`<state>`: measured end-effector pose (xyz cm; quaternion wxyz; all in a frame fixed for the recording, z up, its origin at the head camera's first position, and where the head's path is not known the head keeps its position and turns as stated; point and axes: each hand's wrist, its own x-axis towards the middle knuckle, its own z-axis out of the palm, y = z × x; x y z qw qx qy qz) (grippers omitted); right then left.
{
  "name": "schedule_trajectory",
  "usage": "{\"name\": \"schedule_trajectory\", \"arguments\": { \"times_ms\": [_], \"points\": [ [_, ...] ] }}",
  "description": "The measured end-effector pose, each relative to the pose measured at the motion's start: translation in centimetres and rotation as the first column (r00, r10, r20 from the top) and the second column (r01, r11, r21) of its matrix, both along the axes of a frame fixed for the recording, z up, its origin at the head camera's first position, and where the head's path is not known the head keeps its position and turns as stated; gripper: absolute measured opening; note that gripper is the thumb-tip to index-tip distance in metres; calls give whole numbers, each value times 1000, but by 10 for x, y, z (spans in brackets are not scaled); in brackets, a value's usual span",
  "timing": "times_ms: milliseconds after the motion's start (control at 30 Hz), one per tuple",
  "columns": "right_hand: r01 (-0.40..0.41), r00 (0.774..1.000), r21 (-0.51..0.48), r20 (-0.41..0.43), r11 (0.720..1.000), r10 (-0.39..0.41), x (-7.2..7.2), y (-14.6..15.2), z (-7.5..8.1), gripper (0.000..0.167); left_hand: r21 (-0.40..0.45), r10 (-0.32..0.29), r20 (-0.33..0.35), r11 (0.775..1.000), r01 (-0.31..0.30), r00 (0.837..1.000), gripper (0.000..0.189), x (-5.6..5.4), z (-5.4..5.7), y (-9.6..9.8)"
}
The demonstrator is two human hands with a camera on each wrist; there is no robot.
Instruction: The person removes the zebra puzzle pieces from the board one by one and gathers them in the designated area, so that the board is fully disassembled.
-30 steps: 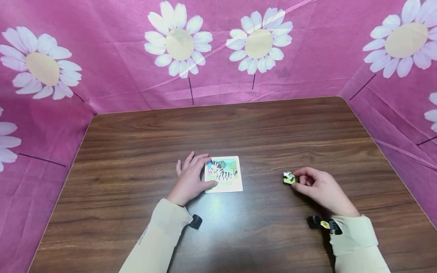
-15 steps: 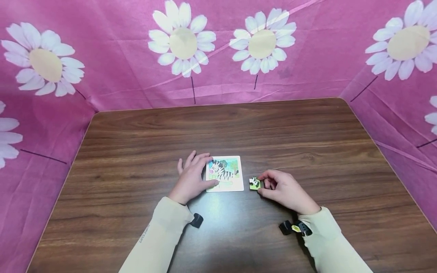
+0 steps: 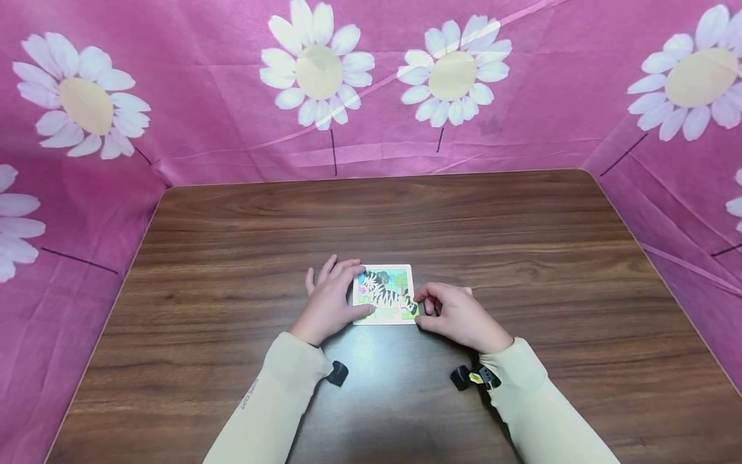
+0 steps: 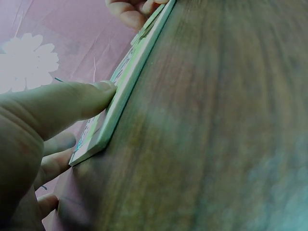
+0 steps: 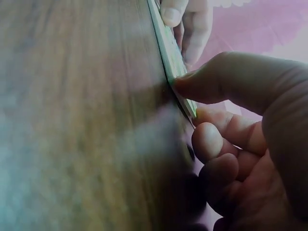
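Observation:
A small square jigsaw puzzle board (image 3: pixel 385 319) with a zebra picture and a pale border lies flat on the table. My left hand (image 3: pixel 332 301) rests at its left side, fingers spread. The thumb (image 4: pixel 94 98) presses on the board near the front edge, and a forefinger touches the far left corner. Between thumb and forefinger my right hand (image 3: pixel 460 316) pinches a green, black and white puzzle piece (image 3: pixel 409 308) over the board's lower right corner. Whether that piece lies flush in the picture cannot be seen.
The brown wood-grain table (image 3: pixel 232 258) extends all round the board. Behind it and at both sides hangs a pink cloth (image 3: pixel 382 148) with large white daisies. Each wrist carries a black camera, the right one (image 3: pixel 462 377) close to the tabletop.
My right hand has moved left across the table with the puzzle piece, from well right of the board onto its lower right corner. The left hand has stayed on the board.

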<state>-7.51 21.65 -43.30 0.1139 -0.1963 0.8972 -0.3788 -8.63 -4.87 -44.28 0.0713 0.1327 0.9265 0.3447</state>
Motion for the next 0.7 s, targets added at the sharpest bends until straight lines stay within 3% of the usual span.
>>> {"name": "schedule_trajectory", "arguments": {
  "times_ms": [467, 700],
  "points": [
    [3, 998, 90, -61, 996, 2, -1, -9, 4, 25, 8, -1, -1, 1000, 1, 1000, 73, 0, 1, -1],
    [6, 998, 86, -58, 996, -1, -1, -11, 3, 25, 14, -4, -2, 1000, 4, 1000, 73, -1, 0, -1]
  ]
}}
